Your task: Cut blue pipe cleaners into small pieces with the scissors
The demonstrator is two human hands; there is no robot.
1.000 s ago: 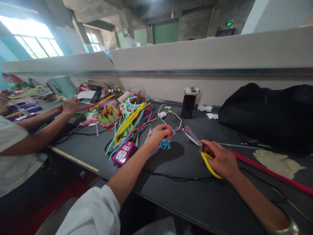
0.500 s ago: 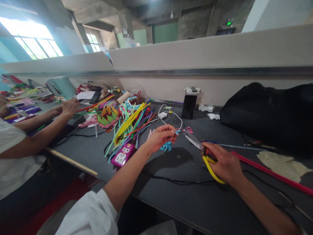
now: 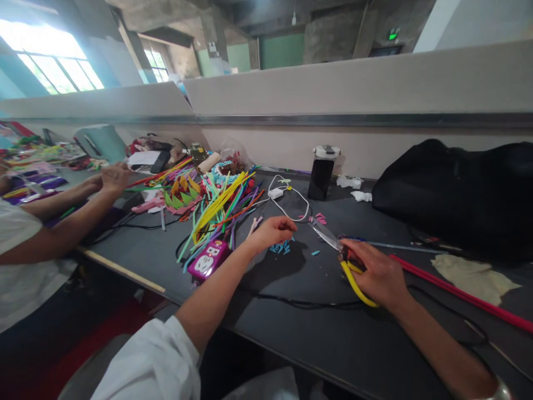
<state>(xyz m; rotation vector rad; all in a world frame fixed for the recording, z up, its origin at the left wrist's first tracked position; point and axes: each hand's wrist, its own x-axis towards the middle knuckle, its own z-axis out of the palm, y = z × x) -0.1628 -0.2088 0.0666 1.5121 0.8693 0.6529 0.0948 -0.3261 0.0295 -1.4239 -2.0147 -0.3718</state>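
On our dark, matte worktop [image 3: 325,339] the purple socket [image 3: 208,260] sits close to the front edge. That edge runs on slantwise to the socket's right, with bare surface between it and the thin black cable [image 3: 308,304]. Well behind the socket a pale panel [image 3: 358,94] bounds our reach, and far to its right the bag [image 3: 453,203], black and softly slumped, takes up the back. Right of the socket, our right hand [image 3: 377,272] is wrapped around the yellow grips of the scissors [image 3: 327,236]; the shiny metal blades point away from us, tips beside small pink pieces [image 3: 320,219]. Our left hand [image 3: 272,232], nearer the socket, is at the blue pieces [image 3: 281,248], fingers bent inward; we cannot tell whether the fingertips pinch anything. Those pieces are short and stubby, loosely heaped, with one lying apart on the side away from the socket. Just behind the socket spread long, slender strips [image 3: 225,205]. Far right of it lie straight red rods [image 3: 462,292] and a wrinkled tan cloth [image 3: 474,276].
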